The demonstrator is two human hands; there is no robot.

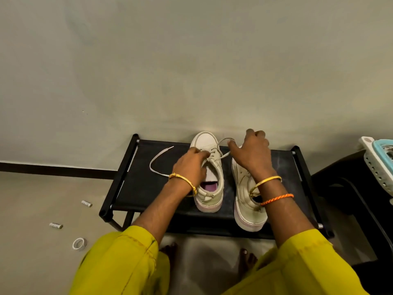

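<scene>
Two off-white sneakers stand side by side on a low black rack (pixel 148 188), toes toward the wall. My left hand (pixel 190 165) lies over the lacing of the left sneaker (pixel 209 177) and pinches its white lace (pixel 158 158), whose free end trails off to the left across the rack. My right hand (pixel 252 153) is above the toe of the right sneaker (pixel 246 201) and pinches a loop of the same lace, pulled up and to the right. The right sneaker's front is hidden under my hand.
The rack stands against a plain wall. On the floor to its left lie two small batteries (pixel 86 203) (pixel 56 225) and a roll of tape (pixel 79 244). A black stand carrying a pale basket (pixel 377 165) is at the right. My bare feet are under the rack's front edge.
</scene>
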